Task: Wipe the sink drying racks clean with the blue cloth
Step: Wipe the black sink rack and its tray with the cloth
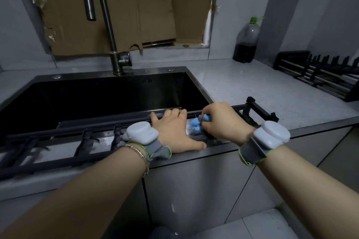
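A long black drying rack [64,142] lies along the front edge of the counter, in front of the sink. My left hand [174,132] lies flat on the rack near its middle, fingers stretched toward the sink rim and thumb on the counter edge. My right hand [221,120] pinches the bunched blue cloth [197,123] and holds it against the rack just right of my left hand. Most of the cloth is hidden under my right fingers. A second black rack [318,74] rests on the counter at the far right.
The dark sink [108,99] is behind the rack, with a tall steel faucet [104,19] at its back. A plastic bottle [246,42] of dark liquid stands in the back right corner. Cardboard covers the wall behind the faucet. Grey cabinet doors are below.
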`<act>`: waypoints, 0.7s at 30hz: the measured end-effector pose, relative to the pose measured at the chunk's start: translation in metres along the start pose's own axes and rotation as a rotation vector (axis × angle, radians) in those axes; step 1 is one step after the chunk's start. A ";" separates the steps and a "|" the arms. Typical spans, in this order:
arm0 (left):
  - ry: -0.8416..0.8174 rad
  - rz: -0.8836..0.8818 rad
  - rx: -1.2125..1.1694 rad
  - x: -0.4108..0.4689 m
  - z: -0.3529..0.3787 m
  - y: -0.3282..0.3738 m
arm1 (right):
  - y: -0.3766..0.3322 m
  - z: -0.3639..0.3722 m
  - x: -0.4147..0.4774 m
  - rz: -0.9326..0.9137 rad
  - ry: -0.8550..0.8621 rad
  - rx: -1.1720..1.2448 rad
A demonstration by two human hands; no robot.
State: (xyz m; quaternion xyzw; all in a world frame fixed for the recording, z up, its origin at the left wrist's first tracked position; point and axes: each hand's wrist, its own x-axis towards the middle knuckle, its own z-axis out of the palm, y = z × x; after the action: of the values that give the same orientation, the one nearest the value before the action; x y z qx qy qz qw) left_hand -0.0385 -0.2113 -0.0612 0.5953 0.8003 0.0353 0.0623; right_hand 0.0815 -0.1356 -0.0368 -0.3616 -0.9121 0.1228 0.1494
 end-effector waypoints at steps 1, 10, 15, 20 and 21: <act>0.002 -0.001 -0.001 0.000 0.000 0.000 | 0.000 -0.005 -0.003 -0.022 -0.035 -0.024; 0.010 0.016 -0.005 -0.005 0.000 0.001 | 0.019 -0.018 -0.001 0.087 0.040 0.231; 0.013 0.011 -0.004 -0.004 0.000 0.000 | 0.058 -0.036 0.005 0.307 0.471 0.069; -0.018 -0.018 0.062 0.001 -0.007 0.005 | 0.059 -0.005 0.001 0.190 0.087 -0.211; -0.016 -0.034 0.080 0.003 -0.008 0.009 | 0.058 -0.005 0.000 0.172 0.110 -0.230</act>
State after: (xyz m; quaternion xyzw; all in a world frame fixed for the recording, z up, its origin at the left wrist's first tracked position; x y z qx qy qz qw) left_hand -0.0321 -0.2062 -0.0521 0.5839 0.8106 -0.0026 0.0453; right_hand 0.1195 -0.0945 -0.0513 -0.4593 -0.8762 0.0097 0.1455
